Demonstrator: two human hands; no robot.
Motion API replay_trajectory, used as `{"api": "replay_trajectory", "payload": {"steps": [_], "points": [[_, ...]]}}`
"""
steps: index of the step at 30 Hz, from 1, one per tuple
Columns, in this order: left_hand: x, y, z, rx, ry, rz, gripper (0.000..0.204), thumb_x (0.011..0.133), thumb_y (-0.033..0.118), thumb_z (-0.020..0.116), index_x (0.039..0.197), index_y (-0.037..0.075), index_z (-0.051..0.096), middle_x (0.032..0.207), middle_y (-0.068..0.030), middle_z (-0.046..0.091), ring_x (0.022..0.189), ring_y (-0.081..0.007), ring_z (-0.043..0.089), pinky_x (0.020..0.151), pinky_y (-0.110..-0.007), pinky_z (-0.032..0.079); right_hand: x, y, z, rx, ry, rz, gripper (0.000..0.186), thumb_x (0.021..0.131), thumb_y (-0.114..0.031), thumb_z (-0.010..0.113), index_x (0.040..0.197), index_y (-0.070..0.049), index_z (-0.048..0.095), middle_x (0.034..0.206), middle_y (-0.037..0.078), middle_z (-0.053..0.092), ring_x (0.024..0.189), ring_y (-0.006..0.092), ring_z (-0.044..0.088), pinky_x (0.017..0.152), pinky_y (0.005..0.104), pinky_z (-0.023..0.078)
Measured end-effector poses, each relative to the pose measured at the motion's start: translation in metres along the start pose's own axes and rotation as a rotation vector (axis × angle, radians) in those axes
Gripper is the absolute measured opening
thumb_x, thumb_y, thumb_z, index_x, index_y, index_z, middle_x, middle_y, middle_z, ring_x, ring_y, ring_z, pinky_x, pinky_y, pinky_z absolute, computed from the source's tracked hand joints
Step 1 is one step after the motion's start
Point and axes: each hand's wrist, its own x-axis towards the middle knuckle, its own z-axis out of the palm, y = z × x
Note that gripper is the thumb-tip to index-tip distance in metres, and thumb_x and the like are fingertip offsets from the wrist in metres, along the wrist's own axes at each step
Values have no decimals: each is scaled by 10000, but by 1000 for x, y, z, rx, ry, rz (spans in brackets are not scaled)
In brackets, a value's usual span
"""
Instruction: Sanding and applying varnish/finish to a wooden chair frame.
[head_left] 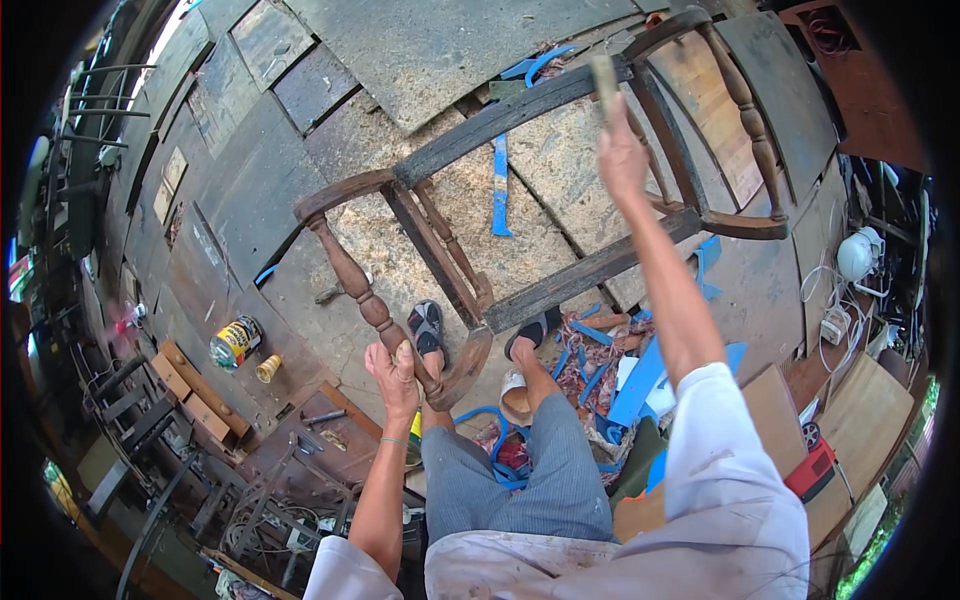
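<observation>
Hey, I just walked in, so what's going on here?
A person is handling a dark wooden frame in front of them. The left hand grips a turned post near its lower end. The right hand holds a pale tool at the far rail; it's too blurred to identify. Beneath, a blue strip lies on the debris-strewn floor.
</observation>
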Motion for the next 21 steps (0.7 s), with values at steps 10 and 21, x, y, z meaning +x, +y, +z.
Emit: {"api": "replay_trajectory", "payload": {"steps": [10,21], "points": [[-1,5,6,6,21,58,407,951,447,475,926,47,546,830,-100,466,871,-271,426,861,-417,320,22,27,-18,-357,-46,-78,760,942,-141,510,1520,-334,56,674,114,598,561,247,610,443,362,492],[-4,-7,1,8,34,29,459,902,519,501,983,74,574,867,-91,506,916,-268,466,1041,-451,221,-22,-18,45,-169,-261,-353,759,953,-138,494,1511,-393,47,655,73,584,513,187,558,429,274,482]]}}
